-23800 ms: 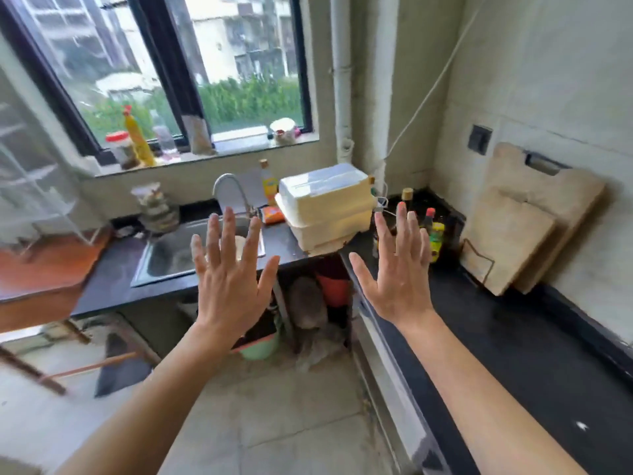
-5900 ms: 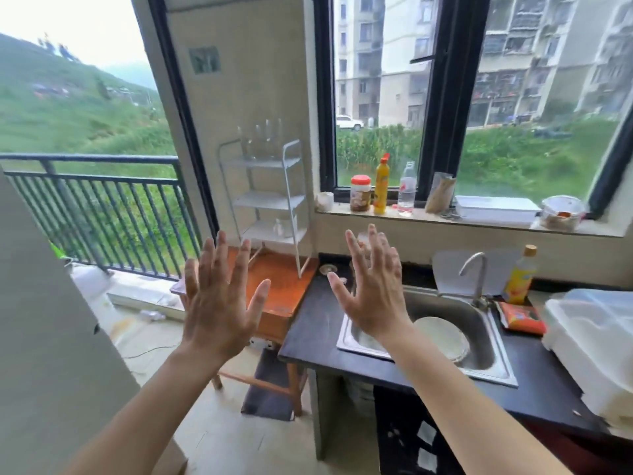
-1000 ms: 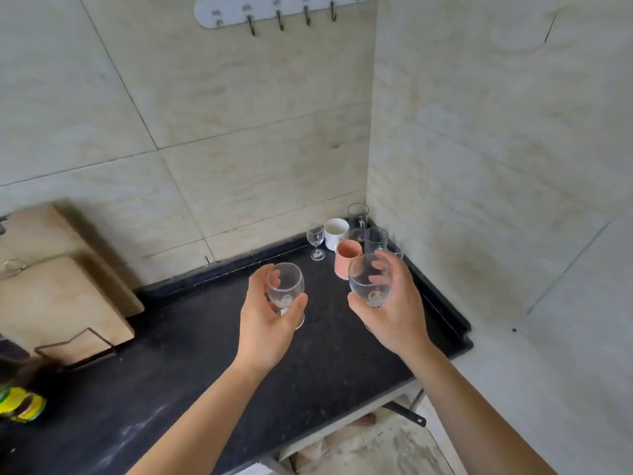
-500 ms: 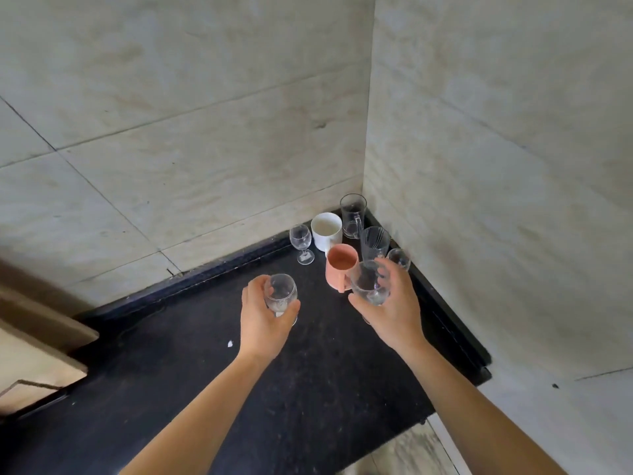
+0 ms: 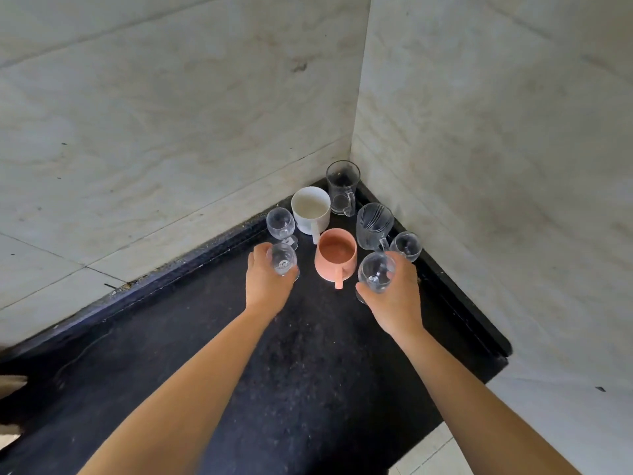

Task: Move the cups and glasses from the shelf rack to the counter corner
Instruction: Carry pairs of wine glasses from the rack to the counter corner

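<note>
Glasses lower, nearer corner than half-second ago: left grip clamped on glass, right grip clamped on second glass, flanking pink cup at table corner. Set-down likely next.

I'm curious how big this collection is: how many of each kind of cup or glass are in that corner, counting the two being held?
Small wine glasses: 4, including one in the left hand and one in the right hand
Taller clear glasses: 2
Mugs: 2, the white mug and the pink mug
Total: 8
</note>
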A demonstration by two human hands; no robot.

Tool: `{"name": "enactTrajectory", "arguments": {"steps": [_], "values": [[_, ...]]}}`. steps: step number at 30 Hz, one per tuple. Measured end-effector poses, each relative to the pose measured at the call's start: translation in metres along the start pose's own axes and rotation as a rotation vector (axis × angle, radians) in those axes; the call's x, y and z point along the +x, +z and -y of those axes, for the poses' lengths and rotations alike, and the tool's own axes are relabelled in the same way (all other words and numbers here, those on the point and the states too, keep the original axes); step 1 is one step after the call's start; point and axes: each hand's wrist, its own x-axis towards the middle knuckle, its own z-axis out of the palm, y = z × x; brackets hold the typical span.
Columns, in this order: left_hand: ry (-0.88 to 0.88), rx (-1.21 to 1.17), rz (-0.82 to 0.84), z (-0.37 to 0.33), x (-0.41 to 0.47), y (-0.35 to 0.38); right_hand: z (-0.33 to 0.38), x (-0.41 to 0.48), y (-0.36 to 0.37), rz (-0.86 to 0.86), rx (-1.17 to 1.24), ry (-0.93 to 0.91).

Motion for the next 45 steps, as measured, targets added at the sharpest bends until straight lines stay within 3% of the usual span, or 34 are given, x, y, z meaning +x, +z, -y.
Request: {"name": "enactTrajectory", "arguments": {"steps": [15,20,25,29,37,40,45], "values": [[0.084,0.035,0.078,0.0,0.036,0.036,0.003,0.012,0.015,-0.013,-0.102,0.079],[0.048,0.114,0.171,0.004,0.03,0.023,0.013,0.007,0.006,0.036,-0.295,0.093],[0.129,0.253,0.123,-0.002,0.018,-0.02,0.037,0.0,-0.015,0.004,-0.362,-0.003],[0.296,0.322,-0.038,-0.035,-0.002,-0.084,0.09,0.007,-0.038,-0.015,-0.389,-0.22],[0.464,0.513,-0.701,-0.088,-0.123,-0.237,0.25,-0.018,-0.068,-0.023,-0.119,-0.79],[0.369,0.586,-0.848,-0.068,-0.186,-0.269,0.285,-0.05,-0.054,0.007,-0.032,-0.969],[0.071,0.707,-0.952,0.0,-0.304,-0.29,0.307,-0.144,0.004,0.244,0.046,-1.187]]}}
